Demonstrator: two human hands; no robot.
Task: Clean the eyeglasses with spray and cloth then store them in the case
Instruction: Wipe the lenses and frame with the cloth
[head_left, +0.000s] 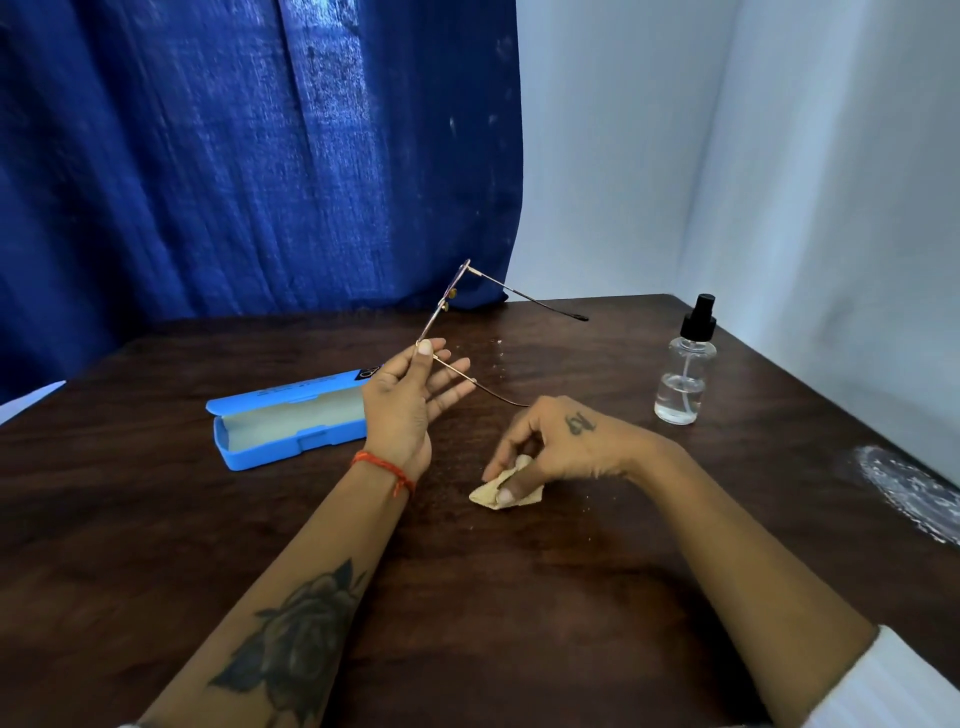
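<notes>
One blue case (291, 423) lies open on the dark wooden table (519, 597), just left of the left hand (402, 400) and partly behind its palm. That hand pinches the one pair of eyeglasses (447, 306) at the frame corner between thumb and forefinger — the other fingers (449, 384) fan out loosely beneath one temple arm. The frame rises up and away from the fingertips, the far arm jutting right above the table. The right hand (561, 447), knuckles up, grips one cream cloth (506, 493) against the tabletop with curled fingers. Bare wood stretches toward the near edge. One clear spray bottle (683, 374) stands upright well right of the fingers — near the table's right edge.
</notes>
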